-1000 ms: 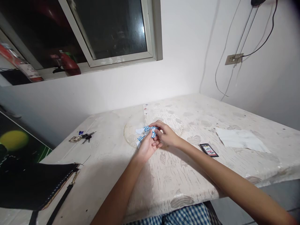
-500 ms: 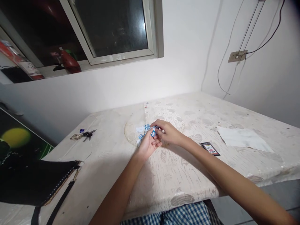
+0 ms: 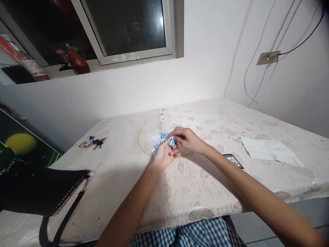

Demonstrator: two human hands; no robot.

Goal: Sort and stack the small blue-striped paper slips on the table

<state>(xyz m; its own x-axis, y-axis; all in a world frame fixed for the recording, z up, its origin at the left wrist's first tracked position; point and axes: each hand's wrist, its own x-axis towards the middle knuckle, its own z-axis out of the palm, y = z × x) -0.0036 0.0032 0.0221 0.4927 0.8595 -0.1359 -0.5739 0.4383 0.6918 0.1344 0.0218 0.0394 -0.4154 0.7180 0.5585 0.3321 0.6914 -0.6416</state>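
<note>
Both hands meet over the middle of the table. My left hand, palm turned up, pinches a small white piece with blue print between thumb and fingers. From the right, my right hand grips the same piece with bent fingers; its fingertips partly cover it. More small blue-and-white paper pieces lie on the table just beyond and left of the hands, some hidden behind them. What is printed on them is too small to read.
On the patterned tablecloth lie keys at the left, a black pouch with a strap nearer me, a dark-edged card or packet by my right forearm, and a white cloth or paper sheet. A wall stands behind.
The whole view has shifted slightly as the head moved. Both hands keep hold of the small piece, with only a slight shift of the fingers.
</note>
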